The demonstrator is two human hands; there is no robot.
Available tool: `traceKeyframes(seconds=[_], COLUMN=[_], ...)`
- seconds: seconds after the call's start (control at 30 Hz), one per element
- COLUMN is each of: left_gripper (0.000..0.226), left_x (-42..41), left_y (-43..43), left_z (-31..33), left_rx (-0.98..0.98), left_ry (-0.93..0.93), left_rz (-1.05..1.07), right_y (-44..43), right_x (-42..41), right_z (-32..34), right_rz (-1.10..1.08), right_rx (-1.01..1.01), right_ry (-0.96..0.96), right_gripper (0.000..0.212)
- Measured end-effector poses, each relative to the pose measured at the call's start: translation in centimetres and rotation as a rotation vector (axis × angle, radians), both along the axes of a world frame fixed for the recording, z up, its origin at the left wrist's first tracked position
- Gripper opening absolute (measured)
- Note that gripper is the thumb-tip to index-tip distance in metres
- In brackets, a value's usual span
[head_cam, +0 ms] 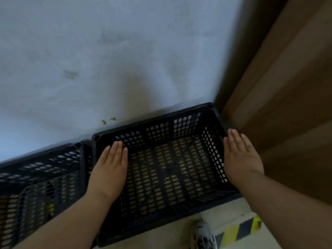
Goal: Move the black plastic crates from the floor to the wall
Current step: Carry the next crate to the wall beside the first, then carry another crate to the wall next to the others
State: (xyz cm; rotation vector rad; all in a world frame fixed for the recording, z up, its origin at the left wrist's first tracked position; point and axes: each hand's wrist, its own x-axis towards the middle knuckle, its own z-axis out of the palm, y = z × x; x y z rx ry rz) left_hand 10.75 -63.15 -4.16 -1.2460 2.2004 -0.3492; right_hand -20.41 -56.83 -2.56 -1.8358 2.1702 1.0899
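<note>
A black plastic lattice crate [168,169] sits on the floor with its far rim against the pale wall [107,60]. It has nothing inside. My left hand [109,168] hovers flat over its left rim, fingers straight and together. My right hand [240,157] is flat over its right rim, palm down. Neither hand grips anything. A second black crate [41,180] stands to the left, also against the wall, touching the first.
A brown wooden panel or door [287,87] rises right beside the first crate. My shoe [203,236] is on the light floor in front of the crate, next to a yellow and black striped strip [239,229].
</note>
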Motion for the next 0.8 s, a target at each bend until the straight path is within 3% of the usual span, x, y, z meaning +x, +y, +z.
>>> traceKeyframes(seconds=[0.2, 0.33, 0.57, 0.8], left_gripper=[0.057, 0.071, 0.069, 0.07], left_x=[-5.3, -10.5, -22.0, -37.0], left_y=[7.5, 13.0, 26.8, 41.3], left_z=[8.2, 11.6, 14.5, 15.4], left_rx=[-0.059, -0.011, 0.379, 0.413], left_ry=[0.21, 0.359, 0.337, 0.315], left_rz=[-0.29, -0.408, -0.604, -0.8], right_y=[11.3, 20.3, 37.8, 55.8], right_x=[0.8, -0.9, -8.6, -21.5], right_z=[8.7, 11.6, 15.1, 18.2], right_rz=[-0.21, -0.391, -0.697, -0.954], right_rx=[-0.085, -0.117, -0.136, -0.206], right_ry=[-0.11, -0.161, -0.104, 0.042], right_gripper=[0.055, 0.054, 0.05, 0.052])
